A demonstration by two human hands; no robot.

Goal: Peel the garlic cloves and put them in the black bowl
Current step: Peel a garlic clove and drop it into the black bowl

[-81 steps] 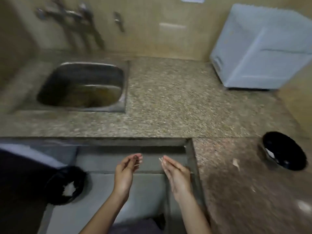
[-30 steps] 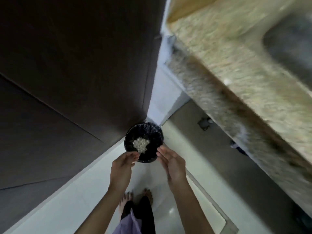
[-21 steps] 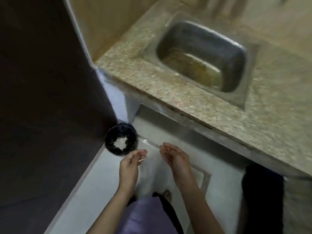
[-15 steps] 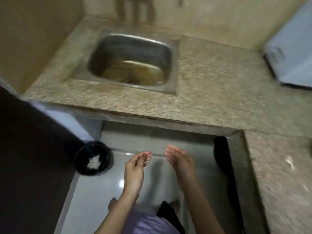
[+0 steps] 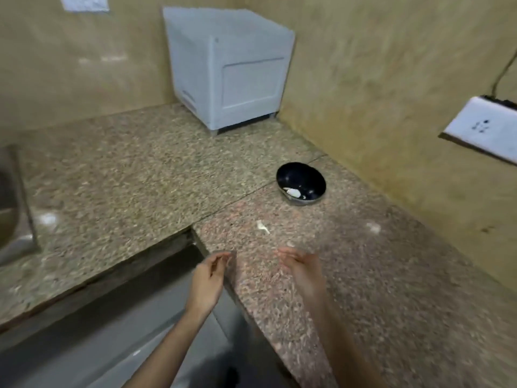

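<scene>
Granite counter (image 5: 140, 177) corner, black bowl (image 5: 301, 182) near the wall, pale garlic cloves (image 5: 293, 192) inside. Right hand (image 5: 303, 266) relaxed, empty, above the counter; left hand (image 5: 208, 278) loosely curled — too blurry to tell if pinching anything.

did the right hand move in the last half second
Yes, rightward: the right hand hung over the floor left of the counter; now it is above that counter, nearer the black bowl.

Two bare forearms reach forward, side by side. The left hand (image 5: 208, 281) has loosely curled fingers. The right hand (image 5: 303, 271) is blurred, its fingers relaxed.
</scene>
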